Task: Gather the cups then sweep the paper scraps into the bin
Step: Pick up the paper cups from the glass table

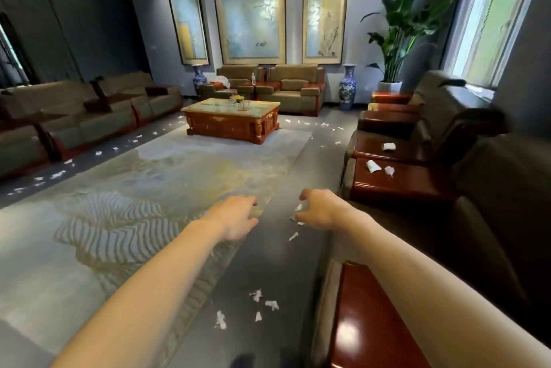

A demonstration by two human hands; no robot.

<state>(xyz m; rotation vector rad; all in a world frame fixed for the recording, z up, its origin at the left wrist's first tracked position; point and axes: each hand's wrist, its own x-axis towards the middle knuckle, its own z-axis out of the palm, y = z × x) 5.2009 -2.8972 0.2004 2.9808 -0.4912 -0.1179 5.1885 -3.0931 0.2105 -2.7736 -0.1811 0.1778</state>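
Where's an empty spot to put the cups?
The glossy side table nearest you is bare. So is the coffee table left of its glasses. The next side table ahead holds a crushed cup, and scraps litter the floor beside the rug.

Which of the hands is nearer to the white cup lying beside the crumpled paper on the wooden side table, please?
Right. The right hand is below and left of the white cup; the left hand is farther left, above the rug.

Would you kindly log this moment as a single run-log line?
left hand: empty | right hand: empty | cups: on side tables | paper scraps: on floor
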